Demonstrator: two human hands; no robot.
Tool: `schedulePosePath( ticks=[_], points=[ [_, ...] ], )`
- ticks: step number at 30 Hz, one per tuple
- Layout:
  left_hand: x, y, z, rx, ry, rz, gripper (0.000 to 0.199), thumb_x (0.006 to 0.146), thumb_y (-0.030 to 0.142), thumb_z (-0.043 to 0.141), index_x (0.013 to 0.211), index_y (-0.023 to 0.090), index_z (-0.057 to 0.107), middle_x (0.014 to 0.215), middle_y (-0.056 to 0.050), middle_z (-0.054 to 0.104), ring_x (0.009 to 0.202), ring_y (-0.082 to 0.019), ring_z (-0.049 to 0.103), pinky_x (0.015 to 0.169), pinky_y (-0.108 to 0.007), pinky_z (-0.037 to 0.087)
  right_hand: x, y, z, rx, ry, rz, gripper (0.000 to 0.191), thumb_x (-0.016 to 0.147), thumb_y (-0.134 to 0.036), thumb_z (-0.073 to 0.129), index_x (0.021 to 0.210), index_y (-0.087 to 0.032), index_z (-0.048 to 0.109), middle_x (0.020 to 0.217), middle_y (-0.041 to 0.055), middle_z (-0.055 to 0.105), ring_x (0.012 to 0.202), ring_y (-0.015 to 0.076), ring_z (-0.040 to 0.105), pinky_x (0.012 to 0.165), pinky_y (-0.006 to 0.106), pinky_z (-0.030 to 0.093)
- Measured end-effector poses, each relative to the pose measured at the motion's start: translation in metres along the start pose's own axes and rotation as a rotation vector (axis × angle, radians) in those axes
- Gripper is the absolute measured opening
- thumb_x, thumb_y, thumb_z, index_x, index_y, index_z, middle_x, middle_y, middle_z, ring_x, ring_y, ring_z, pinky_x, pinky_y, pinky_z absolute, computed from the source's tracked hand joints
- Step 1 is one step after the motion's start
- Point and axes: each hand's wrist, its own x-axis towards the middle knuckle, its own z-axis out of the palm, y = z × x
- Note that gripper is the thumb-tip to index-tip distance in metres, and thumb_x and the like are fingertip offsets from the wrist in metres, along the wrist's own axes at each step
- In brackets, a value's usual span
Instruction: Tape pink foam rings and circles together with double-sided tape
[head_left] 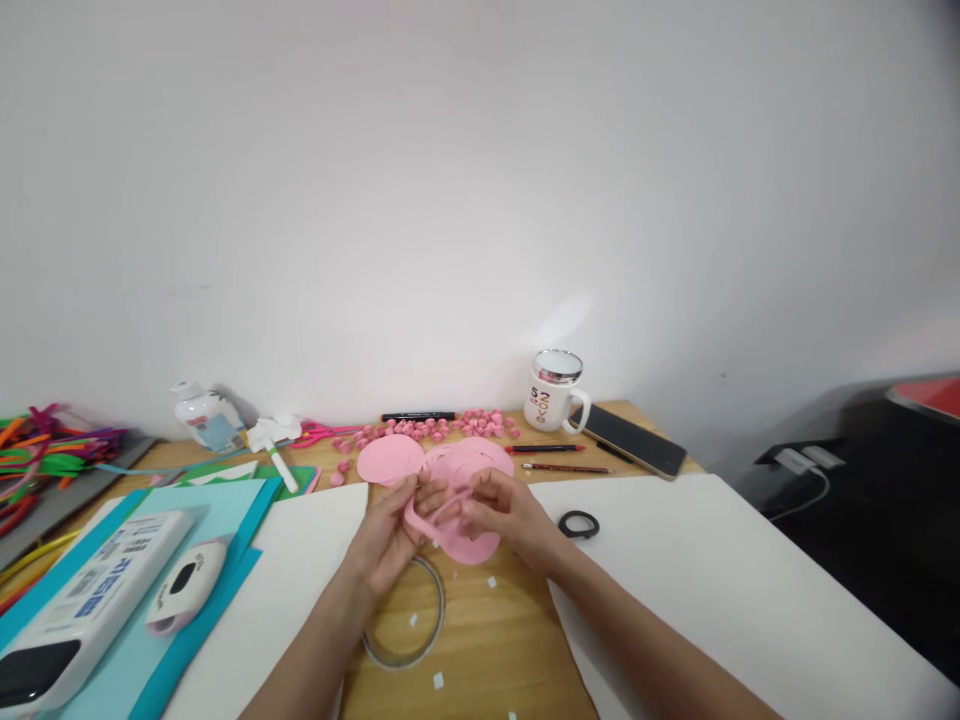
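Note:
My left hand (391,535) and my right hand (508,515) are close together over the wooden table. Between them is a curling pink paper strip (420,520), pinched in the fingers of both. Right behind and under the fingers lie overlapping pink paper circles (472,458), with one more pink circle (390,459) to their left. A roll of tape (405,664) rests flat below my left hand. Many small rolled pink paper pieces (480,423) are heaped behind the circles.
A white mug (551,400), a phone (634,438), pencils and a black ring (578,524) are at the right. White sheets (735,570) flank the hands. At the left are a white device (105,600), a correction roller (187,585), a bottle (208,415) and coloured pipe cleaners (60,455).

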Motion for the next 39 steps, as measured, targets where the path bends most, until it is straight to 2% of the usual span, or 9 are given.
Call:
schedulePosePath(
  ticks=[3,6,12,26,30,32,34,37,39],
  points=[
    [-0.003,0.001,0.003,0.162,0.052,0.068,0.007,0.072,0.018,0.062,0.075,0.012,0.064,0.065,-0.003,0.068,0.054,-0.012,0.061,0.052,-0.021,0.048,-0.002,0.000,0.001,0.029,-0.022,0.097,0.036,0.065,-0.039,0.067,0.089,-0.018,0.051,0.065,-0.0013,0.061,0.048,0.0103,0.056,0.046,0.023,0.048],
    [-0.005,0.000,0.004,0.289,0.050,0.110,0.019,0.063,0.025,0.071,0.073,0.011,0.064,0.059,-0.002,0.066,0.046,-0.009,0.055,0.047,-0.019,0.044,-0.002,0.001,-0.001,0.017,-0.031,0.121,0.037,0.065,-0.038,0.068,0.091,-0.016,0.054,0.056,-0.0043,0.058,0.041,0.0085,0.053,0.043,0.021,0.046],
    [-0.004,-0.007,0.004,0.292,-0.028,0.143,0.022,0.057,0.028,0.075,0.063,0.010,0.063,0.055,-0.002,0.065,0.046,-0.008,0.054,0.049,-0.019,0.043,-0.001,0.001,-0.002,0.000,-0.033,0.148,0.033,0.062,-0.038,0.069,0.081,-0.014,0.055,0.058,-0.0036,0.058,0.044,0.0099,0.056,0.045,0.022,0.047],
    [-0.004,-0.008,-0.002,0.557,0.082,0.190,0.026,0.055,0.030,0.076,0.068,0.010,0.065,0.058,-0.003,0.065,0.049,-0.011,0.056,0.047,-0.020,0.043,-0.002,-0.003,-0.004,-0.017,-0.055,0.129,0.032,0.061,-0.039,0.071,0.073,-0.013,0.057,0.061,-0.0013,0.059,0.049,0.0104,0.056,0.047,0.023,0.048],
    [-0.004,-0.009,-0.002,0.522,0.095,0.220,0.027,0.058,0.034,0.073,0.068,0.011,0.064,0.057,-0.002,0.064,0.049,-0.011,0.056,0.048,-0.020,0.044,0.000,-0.001,-0.006,-0.016,0.021,0.096,0.032,0.064,-0.041,0.067,0.071,-0.012,0.058,0.060,-0.0004,0.060,0.050,0.0095,0.055,0.050,0.022,0.047],
    [-0.005,-0.008,-0.001,0.534,0.059,0.187,0.028,0.058,0.034,0.074,0.071,0.012,0.065,0.057,-0.002,0.064,0.049,-0.011,0.056,0.047,-0.019,0.044,0.001,0.001,-0.007,-0.041,0.087,0.071,0.031,0.066,-0.042,0.065,0.069,-0.012,0.059,0.058,-0.0008,0.059,0.048,0.0082,0.053,0.049,0.021,0.045],
    [-0.008,-0.008,0.002,0.564,-0.063,0.113,0.032,0.059,0.035,0.073,0.079,0.012,0.066,0.062,-0.004,0.066,0.051,-0.012,0.058,0.049,-0.021,0.045,0.002,0.001,-0.008,-0.071,0.110,0.069,0.031,0.067,-0.042,0.065,0.069,-0.012,0.060,0.056,-0.0019,0.058,0.046,0.0068,0.049,0.045,0.018,0.040],
    [-0.011,-0.009,0.004,0.595,-0.261,-0.027,0.037,0.065,0.039,0.068,0.087,0.010,0.066,0.069,-0.009,0.068,0.056,-0.015,0.061,0.055,-0.026,0.048,0.001,0.000,-0.007,-0.102,0.069,0.094,0.030,0.065,-0.042,0.066,0.065,-0.013,0.060,0.053,-0.0027,0.056,0.044,0.0064,0.048,0.042,0.018,0.037],
    [-0.012,-0.010,0.005,0.621,-0.292,-0.067,0.037,0.069,0.042,0.064,0.085,0.009,0.066,0.068,-0.011,0.068,0.054,-0.016,0.061,0.054,-0.027,0.048,0.000,-0.002,-0.006,-0.120,0.049,0.107,0.029,0.064,-0.040,0.066,0.062,-0.013,0.059,0.051,-0.0026,0.057,0.043,0.0070,0.049,0.042,0.018,0.038]
  ],
)
